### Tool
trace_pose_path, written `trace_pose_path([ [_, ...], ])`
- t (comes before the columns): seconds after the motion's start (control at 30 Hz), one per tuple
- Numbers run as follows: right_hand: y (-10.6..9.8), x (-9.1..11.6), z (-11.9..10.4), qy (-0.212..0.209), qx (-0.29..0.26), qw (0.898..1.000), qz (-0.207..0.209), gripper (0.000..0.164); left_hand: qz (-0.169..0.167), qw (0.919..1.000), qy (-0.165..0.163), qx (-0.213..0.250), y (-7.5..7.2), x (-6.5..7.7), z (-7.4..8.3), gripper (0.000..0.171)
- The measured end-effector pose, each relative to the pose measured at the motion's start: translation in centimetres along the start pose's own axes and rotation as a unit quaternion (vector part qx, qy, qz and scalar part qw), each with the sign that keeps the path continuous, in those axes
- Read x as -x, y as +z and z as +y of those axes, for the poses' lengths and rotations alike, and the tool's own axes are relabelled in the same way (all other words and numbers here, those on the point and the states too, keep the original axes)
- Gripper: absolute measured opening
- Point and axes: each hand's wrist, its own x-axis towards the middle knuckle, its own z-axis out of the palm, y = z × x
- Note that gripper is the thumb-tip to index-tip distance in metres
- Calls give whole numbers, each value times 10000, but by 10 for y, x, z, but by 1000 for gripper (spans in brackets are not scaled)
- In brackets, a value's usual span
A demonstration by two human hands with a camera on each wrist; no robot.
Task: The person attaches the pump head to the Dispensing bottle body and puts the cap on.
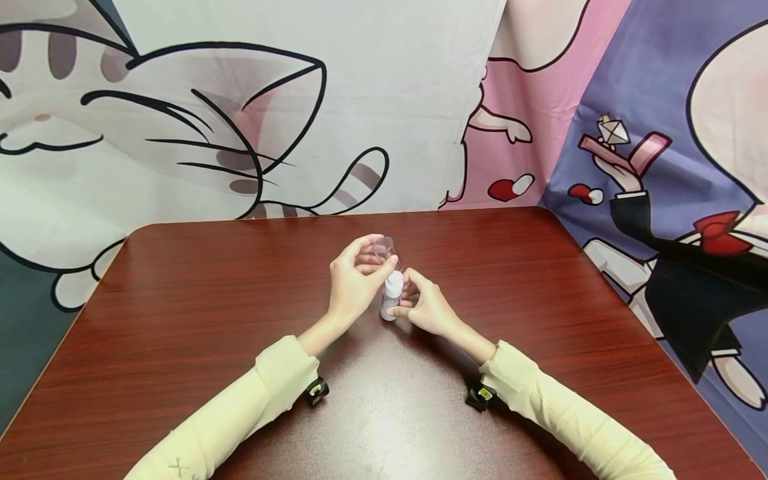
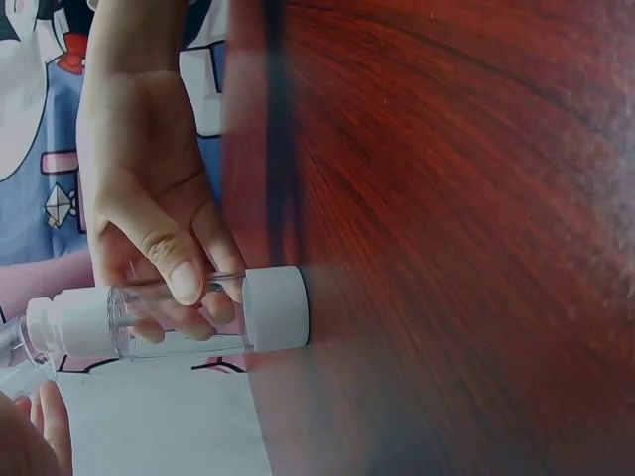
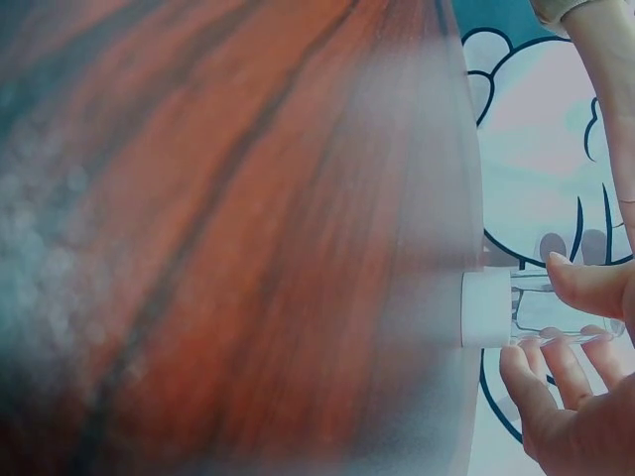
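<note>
A small pump-style bottle [image 1: 391, 303] with a white collar, clear body and white base [image 2: 278, 307] stands upright on the table. My right hand [image 1: 431, 307] grips its body from the right; the left wrist view shows the thumb across the clear wall and fingers behind. A clear cap [image 1: 384, 247] is pinched in my left hand [image 1: 355, 283], just above and behind the bottle's white top [image 1: 394, 283]. At the left wrist view's edge, the cap [image 2: 14, 349] is at the nozzle end, partly cut off. The right wrist view shows the bottle's white base [image 3: 486, 309] and fingers around its body.
The brown wooden table [image 1: 210, 293] spreads around both hands. A cartoon-printed cloth [image 1: 384, 100] hangs behind its far edge and along the right side. Small black wrist cameras [image 1: 315, 391] sit below the cream sleeves [image 1: 240, 407].
</note>
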Motion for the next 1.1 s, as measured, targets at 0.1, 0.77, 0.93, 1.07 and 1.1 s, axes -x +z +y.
trace_pose_path([
  [0.1, 0, 0, 1, -25, 28, 10000, 21, 41, -11, 10000, 5, -24, 1, 2, 1, 36],
  [0.77, -1, 1, 1, -69, 125, 9999, 20, 41, -172, 9994, 249, -186, -2, 9, -4, 38],
  [0.93, -1, 1, 1, -37, 59, 10000, 11, 40, -276, 9986, 351, -274, -3, 11, -5, 38],
  [1.07, -1, 0, 1, -13, 14, 10000, 24, 41, -321, 9982, 380, -345, -3, 13, -8, 39],
  [1.1, 0, 0, 2, 1, 3, 10000, 22, 42, -336, 9981, 366, -356, -3, 13, -9, 39],
])
